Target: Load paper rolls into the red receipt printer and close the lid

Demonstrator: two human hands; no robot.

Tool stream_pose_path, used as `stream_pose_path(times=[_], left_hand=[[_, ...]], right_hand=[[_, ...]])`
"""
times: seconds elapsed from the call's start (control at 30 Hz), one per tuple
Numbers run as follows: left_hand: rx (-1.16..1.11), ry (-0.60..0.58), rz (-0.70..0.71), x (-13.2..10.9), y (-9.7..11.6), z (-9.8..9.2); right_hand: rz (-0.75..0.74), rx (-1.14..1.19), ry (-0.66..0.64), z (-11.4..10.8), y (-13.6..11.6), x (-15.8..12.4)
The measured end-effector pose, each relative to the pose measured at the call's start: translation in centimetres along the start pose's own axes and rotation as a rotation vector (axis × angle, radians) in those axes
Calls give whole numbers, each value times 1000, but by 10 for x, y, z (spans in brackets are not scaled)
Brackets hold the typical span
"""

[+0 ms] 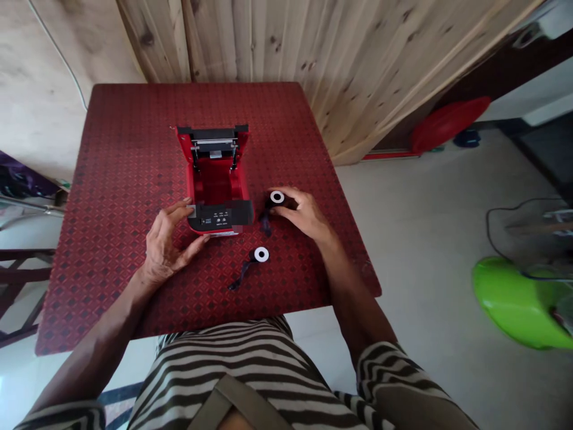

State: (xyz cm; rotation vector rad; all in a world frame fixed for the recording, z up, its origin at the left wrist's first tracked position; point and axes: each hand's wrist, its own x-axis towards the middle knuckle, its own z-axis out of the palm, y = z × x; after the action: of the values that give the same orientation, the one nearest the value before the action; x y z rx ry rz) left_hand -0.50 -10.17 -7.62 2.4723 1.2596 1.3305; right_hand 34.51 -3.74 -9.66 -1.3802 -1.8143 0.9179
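Observation:
A small red and black printer [218, 216] stands on the table with its lid [215, 143] raised and its inner bay [213, 181] exposed. My left hand [166, 242] grips the printer's front left corner, fingers on the top and thumb along the front edge. To the right of the printer, my right hand [301, 210] has its thumb and fingers around a small dark roll [277, 197] with a white ring-shaped end and a loose dark strip. Nearer my body lies a second such roll [261, 255], its dark strip trailing to the left.
The table [134, 149] has a red patterned cover and meets a wooden plank wall [268, 42] at the back. Right of it, on the floor, is a bright green plastic object [514, 298] near a dark cable [496, 251]. A dark wooden stool [20, 275] stands at left.

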Motion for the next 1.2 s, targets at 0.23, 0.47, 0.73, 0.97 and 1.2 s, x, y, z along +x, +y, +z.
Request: stream_pose_path(times=[0.23, 0.47, 0.73, 0.97, 1.2], left_hand=[[-1, -25, -10, 0, 1, -1], [-25, -60, -43, -2, 4, -1], [-31, -66, -33, -3, 3, 1], [-43, -77, -43, -3, 5, 0], [-51, -74, -42, -2, 5, -1]], right_hand=[[-280, -38, -16, -39, -78, -11], [-430, -464, -211, -13, -170, 15], [-195, -884, -415, 50, -172, 56], [-145, -939, -542, 57, -178, 73], [-146, -796, -502, 64, -163, 79]])
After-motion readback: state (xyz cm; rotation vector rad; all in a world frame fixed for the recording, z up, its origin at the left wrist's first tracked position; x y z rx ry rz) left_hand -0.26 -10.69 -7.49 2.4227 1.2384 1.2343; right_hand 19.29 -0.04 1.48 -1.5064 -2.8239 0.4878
